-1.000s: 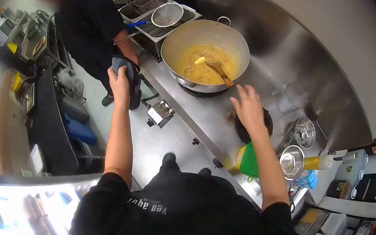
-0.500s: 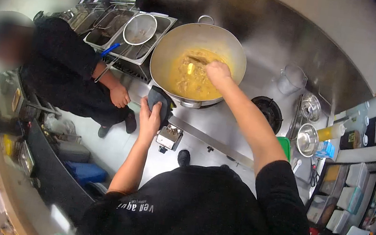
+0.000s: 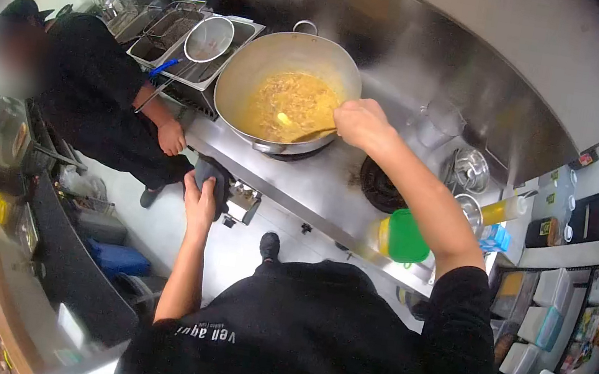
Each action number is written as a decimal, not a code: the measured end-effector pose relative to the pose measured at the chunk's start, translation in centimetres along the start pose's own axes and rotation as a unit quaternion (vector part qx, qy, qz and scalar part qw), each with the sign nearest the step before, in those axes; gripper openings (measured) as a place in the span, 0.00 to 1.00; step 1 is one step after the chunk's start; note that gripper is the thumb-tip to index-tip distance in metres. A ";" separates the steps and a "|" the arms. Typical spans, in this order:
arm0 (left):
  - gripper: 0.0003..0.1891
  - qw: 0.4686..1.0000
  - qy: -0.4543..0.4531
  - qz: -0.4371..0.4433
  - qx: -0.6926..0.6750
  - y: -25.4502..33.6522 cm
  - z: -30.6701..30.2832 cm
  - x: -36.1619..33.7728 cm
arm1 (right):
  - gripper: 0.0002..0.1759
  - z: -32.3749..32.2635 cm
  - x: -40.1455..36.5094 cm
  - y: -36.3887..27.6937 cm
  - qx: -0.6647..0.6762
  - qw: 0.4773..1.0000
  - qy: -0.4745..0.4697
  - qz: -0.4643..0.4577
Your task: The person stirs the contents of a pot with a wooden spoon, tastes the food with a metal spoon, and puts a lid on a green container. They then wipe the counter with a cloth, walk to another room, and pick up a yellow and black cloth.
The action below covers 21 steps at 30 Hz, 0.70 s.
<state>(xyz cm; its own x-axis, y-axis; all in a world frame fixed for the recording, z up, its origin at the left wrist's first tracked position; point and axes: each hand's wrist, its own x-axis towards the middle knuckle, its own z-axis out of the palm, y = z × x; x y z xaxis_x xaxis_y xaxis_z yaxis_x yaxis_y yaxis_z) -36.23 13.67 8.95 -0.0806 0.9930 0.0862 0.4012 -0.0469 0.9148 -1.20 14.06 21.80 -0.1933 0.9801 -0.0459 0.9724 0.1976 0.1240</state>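
A large metal wok-like pot [image 3: 233, 88] sits on the stove, holding a yellow stew with bits in it [image 3: 290, 93]. A pale yellow lump, like butter [image 3: 284, 118], lies in the stew near the front. At the pot's right rim, my right hand [image 3: 363, 124] is closed round the handle of a wooden spoon [image 3: 313, 134], whose head dips into the stew and is partly hidden. My left hand [image 3: 200, 202] grips a dark folded cloth [image 3: 217, 177], below and left of the pot and apart from it.
A co-worker's hand [image 3: 172, 138] is close on the left, beside the fryers [image 3: 151, 52] and a blue-handled strainer [image 3: 208, 39]. Right of the pot are a burner [image 3: 381, 186], a green-lidded container [image 3: 408, 238], metal bowls [image 3: 471, 170] and a yellow squeeze bottle [image 3: 505, 210].
My right hand has swept the spoon from the pot's middle to its front right rim. My left hand and the cloth have dropped away from the pot's front edge. The view has shifted.
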 end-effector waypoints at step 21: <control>0.22 0.974 -0.217 0.026 -0.067 -0.2 11.4 -13.8 | 0.10 13.2 -21.5 -7.0 0.278 0.925 0.258 0.034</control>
<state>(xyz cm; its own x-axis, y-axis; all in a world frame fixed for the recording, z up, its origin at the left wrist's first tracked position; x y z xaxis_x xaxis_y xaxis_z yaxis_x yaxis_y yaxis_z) -24.77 1.20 3.03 0.3408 0.9400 -0.0137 0.2701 -0.0839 0.9592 -2.11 -8.68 8.88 -0.0269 0.8977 0.4397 0.8736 0.2349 -0.4261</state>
